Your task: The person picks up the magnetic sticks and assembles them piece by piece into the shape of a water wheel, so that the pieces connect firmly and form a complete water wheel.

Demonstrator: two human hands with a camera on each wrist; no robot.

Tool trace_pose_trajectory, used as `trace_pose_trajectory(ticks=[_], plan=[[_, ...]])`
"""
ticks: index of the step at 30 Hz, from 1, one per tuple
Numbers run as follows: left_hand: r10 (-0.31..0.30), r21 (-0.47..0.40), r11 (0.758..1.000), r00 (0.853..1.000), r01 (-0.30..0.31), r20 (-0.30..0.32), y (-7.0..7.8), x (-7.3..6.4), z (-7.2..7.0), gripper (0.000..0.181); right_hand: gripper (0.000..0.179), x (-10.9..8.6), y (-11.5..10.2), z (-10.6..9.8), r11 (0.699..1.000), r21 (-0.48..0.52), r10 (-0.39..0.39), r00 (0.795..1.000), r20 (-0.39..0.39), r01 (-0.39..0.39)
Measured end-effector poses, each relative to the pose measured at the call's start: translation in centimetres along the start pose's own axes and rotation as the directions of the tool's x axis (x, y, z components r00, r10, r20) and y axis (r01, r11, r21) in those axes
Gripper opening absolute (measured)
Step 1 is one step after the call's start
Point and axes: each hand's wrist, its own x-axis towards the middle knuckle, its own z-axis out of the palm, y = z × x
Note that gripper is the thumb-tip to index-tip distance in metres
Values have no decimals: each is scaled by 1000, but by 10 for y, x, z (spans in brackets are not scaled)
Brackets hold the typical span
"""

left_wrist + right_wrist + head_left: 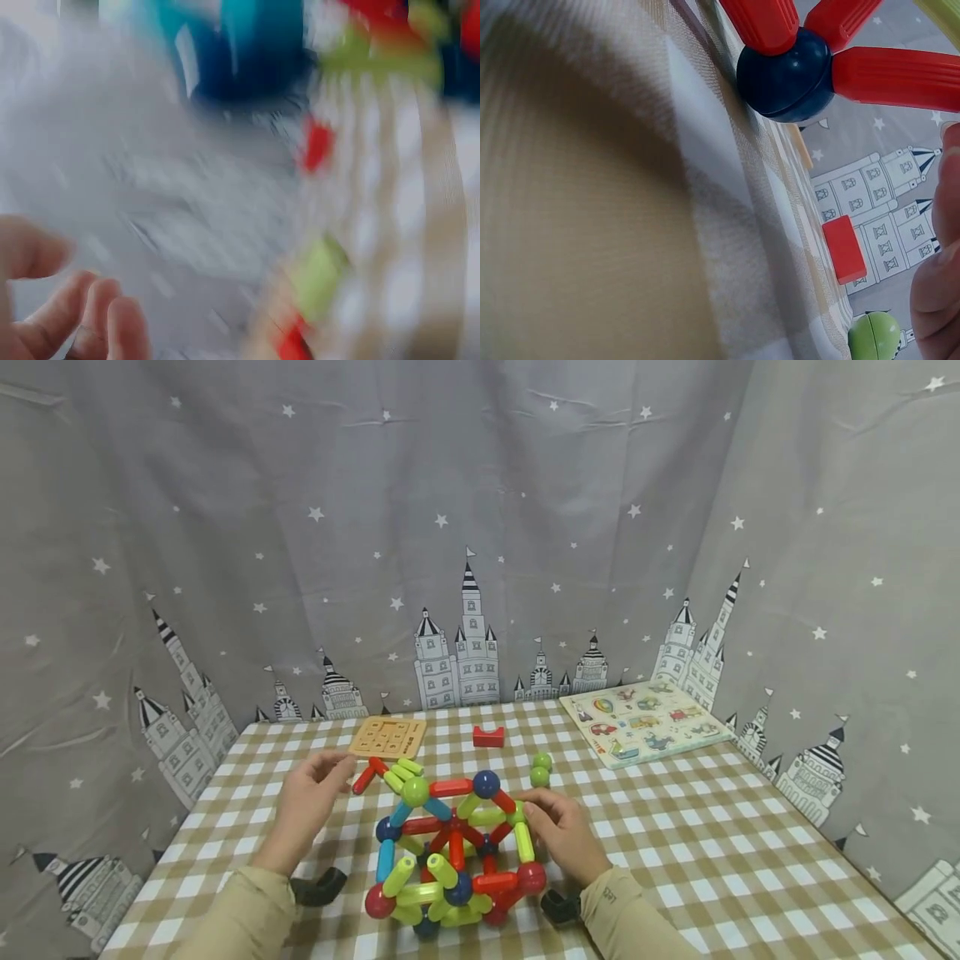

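Observation:
A large frame of magnetic rods and balls (456, 850) in red, lime, blue and dark blue stands on the table between the two hands. At its right side the right hand (567, 837) grips the frame by a green ball (516, 812), thumb in front and fingers partly hidden behind. To the left of the frame, the left hand (309, 797) is raised with its fingers loosely bent and nothing between them. In the blurred left wrist view those fingers (99, 319) are apart from the frame. The right wrist view shows a dark blue ball (787, 75) joined to red rods.
Loose red and lime rods (393, 781) lie behind the frame on the left. Farther back are a wooden number puzzle (408, 739), a red block (488, 737) and two green balls (540, 777). A picture board (622, 752) lies at the back right, before the grey curtain.

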Motion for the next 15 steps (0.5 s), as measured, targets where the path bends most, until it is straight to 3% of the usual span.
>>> trace_pose_trajectory(ticks=[3, 7, 11, 15], plan=[[-109, 126, 987, 993, 101, 54, -34, 32, 6, 43, 22, 0, 1, -1, 1000, 11, 4, 1000, 10, -4], [-125, 262, 961, 983, 87, 134, -64, 57, 18, 49, 22, -1, 1, -1, 1000, 19, 0, 1000, 16, 0], [-84, 339, 940, 984, 27, 155, -78, 68, 28, 50, 22, -1, 1, -1, 1000, 30, -8, 1000, 13, 7], [-61, 394, 919, 983, -12, 172, -78, 68, 32, 38, 23, 0, 1, -3, 1000, 26, -12, 1000, 23, 11]])
